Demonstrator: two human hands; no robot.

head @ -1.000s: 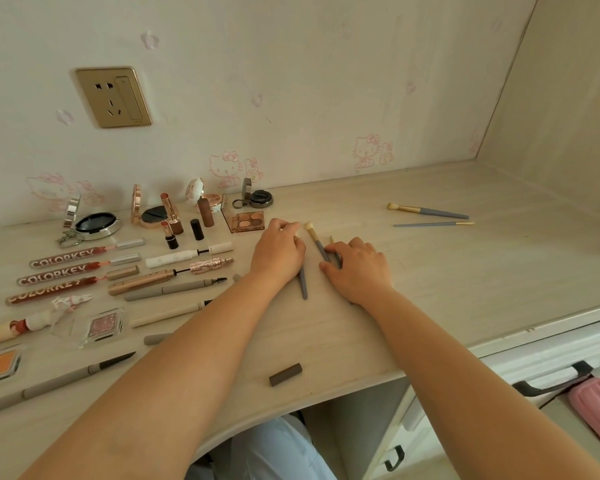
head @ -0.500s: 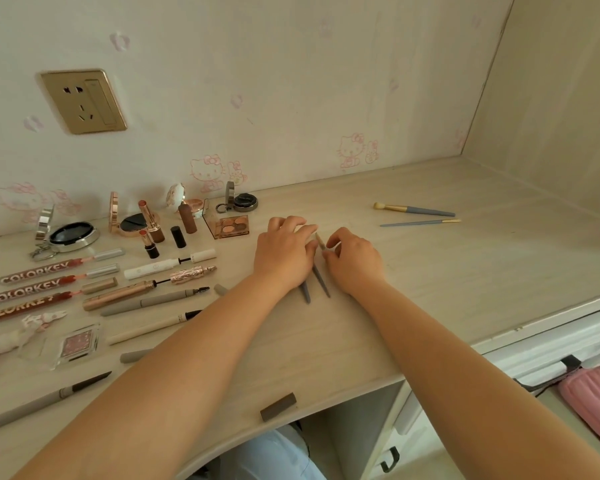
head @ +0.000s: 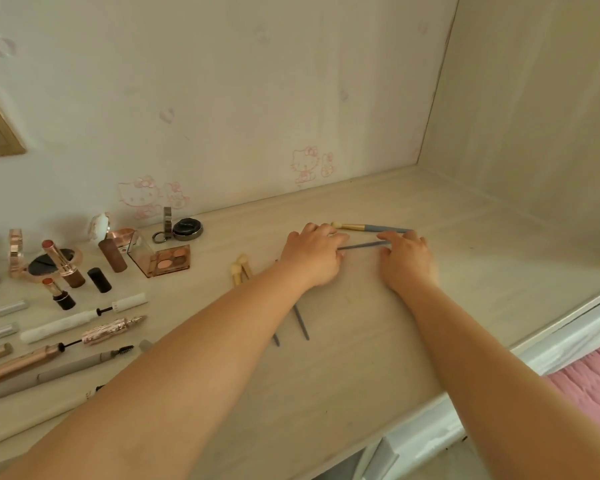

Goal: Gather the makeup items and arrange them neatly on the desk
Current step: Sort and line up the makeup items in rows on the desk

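- Left hand (head: 312,256): palm down on the counter (head: 378,341), its fingers (head: 326,233) curled over the end of the thin grey brush (head: 361,245); whether they actually pinch it cannot be told.
- Right hand (head: 407,263): palm down just beside the other end of the same brush, fingers (head: 388,237) bent onto its handle; grip likewise uncertain.
- Gold-ferruled brush (head: 371,227): lies flat just behind both hands, nearly parallel to the thin grey brush, bristles pointing left.
- Two grey-handled brushes (head: 302,325): lie side by side under the left forearm, their pale tips (head: 240,268) showing beyond it.
- Eyeshadow palette (head: 167,259): open, left of the pale tips.
- Lipsticks (head: 61,263): standing upright near the back wall at far left.
- Mascara wands and pencils (head: 84,327): laid in rough rows at the left edge of the counter.
- Round black pot (head: 187,228): by the wall, behind the palette.
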